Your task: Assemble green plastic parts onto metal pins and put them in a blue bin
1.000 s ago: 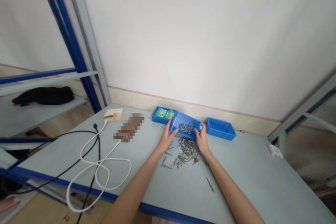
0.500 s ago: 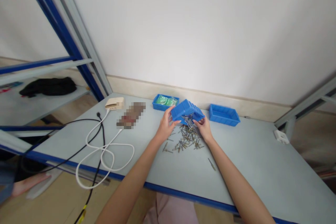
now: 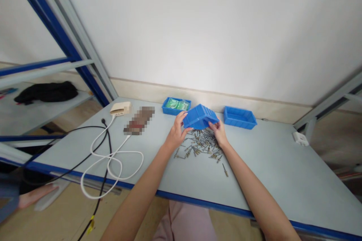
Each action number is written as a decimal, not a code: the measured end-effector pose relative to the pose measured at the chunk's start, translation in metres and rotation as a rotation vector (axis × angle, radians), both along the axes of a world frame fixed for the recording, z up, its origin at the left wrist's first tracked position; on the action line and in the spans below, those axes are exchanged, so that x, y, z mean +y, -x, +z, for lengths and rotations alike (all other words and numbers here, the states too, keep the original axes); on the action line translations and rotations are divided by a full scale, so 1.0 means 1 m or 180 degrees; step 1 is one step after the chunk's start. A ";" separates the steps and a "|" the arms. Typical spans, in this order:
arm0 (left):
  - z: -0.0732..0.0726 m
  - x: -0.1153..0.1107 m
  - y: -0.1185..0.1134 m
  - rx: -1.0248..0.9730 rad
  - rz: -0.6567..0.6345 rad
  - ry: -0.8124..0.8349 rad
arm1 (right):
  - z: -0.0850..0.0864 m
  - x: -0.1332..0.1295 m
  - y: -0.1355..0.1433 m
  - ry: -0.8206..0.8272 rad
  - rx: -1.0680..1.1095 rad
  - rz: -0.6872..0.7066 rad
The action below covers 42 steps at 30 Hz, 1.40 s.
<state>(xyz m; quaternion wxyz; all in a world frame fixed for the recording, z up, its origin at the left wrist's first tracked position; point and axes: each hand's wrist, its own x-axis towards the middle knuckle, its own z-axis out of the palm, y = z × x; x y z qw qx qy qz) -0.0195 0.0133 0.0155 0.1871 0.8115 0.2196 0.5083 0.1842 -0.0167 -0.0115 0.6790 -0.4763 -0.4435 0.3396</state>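
A blue plastic bin (image 3: pixel 199 116) is tipped over above the table, its opening turned down and its underside towards the wall. My left hand (image 3: pixel 177 130) grips its left end, thumb below and fingers along the side. At the right end, my right hand (image 3: pixel 218 130) is closed on the bin's edge. Beneath it lies a loose pile of pop rivets (image 3: pixel 202 143), spread over the table top. A single rivet (image 3: pixel 225 170) rests apart from the pile, nearer the front edge. The inside of the tipped bin is hidden.
Behind stand a blue bin (image 3: pixel 166 110) with green packets and another blue bin (image 3: pixel 240 122). A cream box (image 3: pixel 121 108), a white cable (image 3: pixel 141 162), a black cable (image 3: pixel 106 173) and a blurred-out item lie left. Another person's hand (image 3: pixel 38 194) shows low at left.
The bin has been tipped further, and the rivets that were in its mouth now lie in the pile, which is larger. Both hands have kept their hold.
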 end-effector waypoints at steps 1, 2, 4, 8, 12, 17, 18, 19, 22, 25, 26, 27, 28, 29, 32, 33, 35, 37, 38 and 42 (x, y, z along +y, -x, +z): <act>0.000 0.001 0.000 0.0026 -0.0005 -0.0101 | 0.000 0.000 0.000 -0.0001 0.0023 0.0022; 0.000 0.001 0.001 0.0052 -0.0026 -0.0211 | 0.000 -0.001 -0.001 -0.0006 0.0038 0.0032; 0.001 0.002 0.002 0.0120 -0.0095 -0.0407 | 0.000 -0.002 -0.002 -0.0010 0.0041 0.0019; 0.001 0.000 0.002 0.0213 -0.0179 -0.0438 | 0.001 -0.003 -0.003 0.0015 0.0070 -0.0020; -0.002 0.003 -0.002 -0.0066 -0.0172 0.0197 | 0.002 0.000 0.001 0.0119 0.0093 -0.0260; -0.019 0.017 -0.009 0.0664 -0.0037 0.0921 | 0.015 0.008 -0.003 0.0371 -0.0165 -0.0834; -0.023 0.019 -0.010 0.0985 -0.0024 0.1063 | 0.021 0.009 -0.008 0.0422 -0.0239 -0.0992; -0.026 0.020 -0.011 0.1275 -0.0017 0.1169 | 0.027 0.011 -0.013 0.0499 -0.0321 -0.1170; -0.029 0.017 -0.013 0.1851 -0.0094 0.1223 | 0.049 0.014 -0.035 0.0870 -0.0826 -0.1583; -0.024 0.012 -0.013 0.2055 -0.0246 0.1133 | 0.067 0.019 -0.058 0.1145 -0.1515 -0.1639; -0.022 0.010 -0.013 0.2066 -0.0286 0.1116 | 0.071 0.021 -0.064 0.1270 -0.1745 -0.1600; -0.019 0.009 -0.012 0.2058 -0.0328 0.1111 | 0.074 0.024 -0.069 0.1414 -0.1965 -0.1545; -0.017 0.008 -0.012 0.2039 -0.0370 0.1115 | 0.076 0.026 -0.072 0.1565 -0.2158 -0.1478; -0.016 0.007 -0.012 0.2015 -0.0417 0.1127 | 0.077 0.029 -0.075 0.1702 -0.2316 -0.1409; -0.013 0.005 -0.012 0.1963 -0.0550 0.1151 | 0.075 0.038 -0.076 0.1904 -0.2581 -0.1286; -0.013 0.005 -0.012 0.1944 -0.0557 0.1158 | 0.073 0.040 -0.075 0.1922 -0.2642 -0.1262; -0.012 0.005 -0.013 0.1892 -0.0511 0.1181 | 0.069 0.043 -0.070 0.1932 -0.2823 -0.1227; -0.013 0.006 -0.013 0.1854 -0.0422 0.1191 | 0.065 0.044 -0.063 0.1871 -0.3001 -0.1246; -0.013 0.006 -0.013 0.1857 -0.0388 0.1182 | 0.064 0.044 -0.059 0.1813 -0.3104 -0.1284; -0.016 0.005 -0.014 0.2030 -0.0353 0.1097 | 0.066 0.041 -0.044 0.1460 -0.3866 -0.1706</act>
